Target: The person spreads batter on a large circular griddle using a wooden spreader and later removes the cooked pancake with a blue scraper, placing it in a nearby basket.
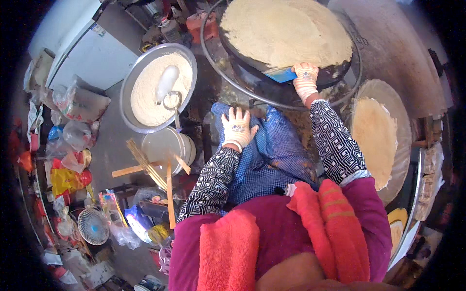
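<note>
My right hand (306, 80), in a pale work glove, is closed around a blue scraper (280, 74). The scraper's blade meets the near edge of a tan layer of batter (286, 30) spread over a large round black griddle (252, 80). My left hand (238, 127), gloved alike, lies with fingers spread on the blue checked cloth (276, 150) over my lap and holds nothing. To its left, a wide metal basin (127, 104) contains beige batter or flour, a long whitish object (167, 80) and a round ladle (172, 100).
A thin round pancake (373, 140) lies on a tray at my right. Below the basin stands a white bucket (187, 150), with a straw brush (145, 165) and wooden sticks (170, 194) across it. Plastic bags (80, 104) and a small fan (93, 226) are at the far left.
</note>
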The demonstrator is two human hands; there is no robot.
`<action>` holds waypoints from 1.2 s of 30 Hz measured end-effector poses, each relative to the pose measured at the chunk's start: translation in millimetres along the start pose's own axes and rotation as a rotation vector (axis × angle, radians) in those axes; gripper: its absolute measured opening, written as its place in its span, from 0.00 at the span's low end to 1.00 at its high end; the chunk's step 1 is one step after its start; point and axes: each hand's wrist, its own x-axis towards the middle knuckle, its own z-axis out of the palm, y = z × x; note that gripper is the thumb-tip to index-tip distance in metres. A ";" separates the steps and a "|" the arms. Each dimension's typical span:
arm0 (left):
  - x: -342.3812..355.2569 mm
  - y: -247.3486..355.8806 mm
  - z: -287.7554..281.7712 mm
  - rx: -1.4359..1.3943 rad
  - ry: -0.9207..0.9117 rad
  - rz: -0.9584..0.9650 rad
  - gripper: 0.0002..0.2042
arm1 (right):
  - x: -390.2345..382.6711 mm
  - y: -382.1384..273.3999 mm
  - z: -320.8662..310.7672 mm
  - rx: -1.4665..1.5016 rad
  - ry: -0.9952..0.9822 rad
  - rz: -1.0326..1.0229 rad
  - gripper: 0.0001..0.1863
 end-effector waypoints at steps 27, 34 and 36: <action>145.5 -172.3 -127.3 0.218 0.353 0.020 0.26 | 39.8 -55.0 -57.6 -0.065 -0.054 -0.319 0.21; 164.2 -102.0 -78.8 0.849 -0.144 0.405 0.10 | 42.8 -71.7 -80.7 -0.109 -0.286 -0.260 0.17; 124.9 -63.0 -58.3 0.496 0.084 0.536 0.05 | 36.5 -57.1 -72.4 -0.115 -0.173 -0.295 0.17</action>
